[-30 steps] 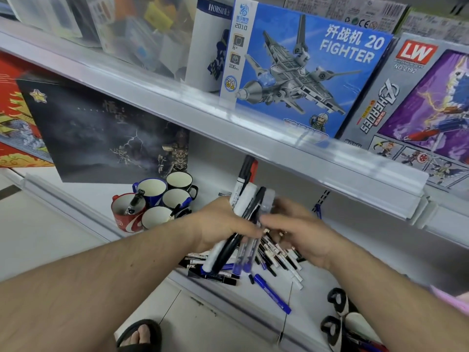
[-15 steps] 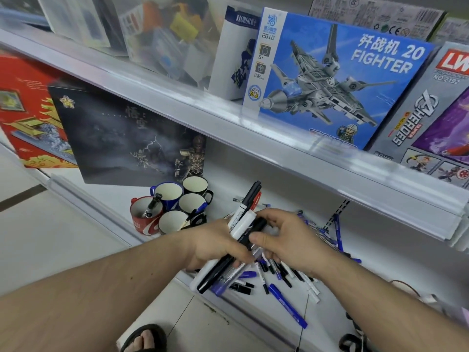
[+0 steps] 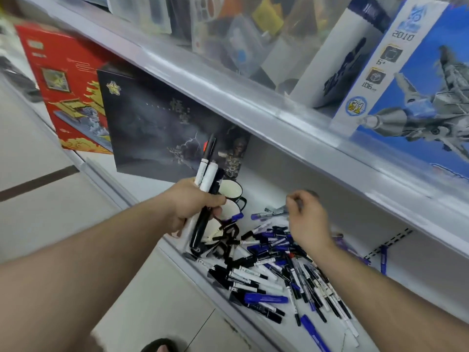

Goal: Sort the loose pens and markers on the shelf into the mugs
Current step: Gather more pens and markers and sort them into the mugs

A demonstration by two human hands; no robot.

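White and black marker barrels fill my left hand (image 3: 193,207), whose grip is wrapped round a bundle of thick markers (image 3: 206,189) held nearly upright, caps toward twelve o'clock, directly over the cluster of ceramic mugs (image 3: 232,191) on the white lower shelf (image 3: 256,171). I read this as the delivery step: a gathered handful is poised above the mugs but not yet released into one. My right hand (image 3: 305,219), at three o'clock from the left, hangs over the far edge of the loose heap of blue, black and white pens and markers (image 3: 279,270); its fingers are curled, and blur keeps me from saying whether they pinch a pen, so I cannot tell its grip. The heap sprawls toward five o'clock from the mugs, still large, so I judge the sorting far from finished. Next, I think the bundle needs lowering tip-first into one mug's mouth, steadily, since the mugs stand close together and one already carries a blue pen (image 3: 234,217) across its rim.
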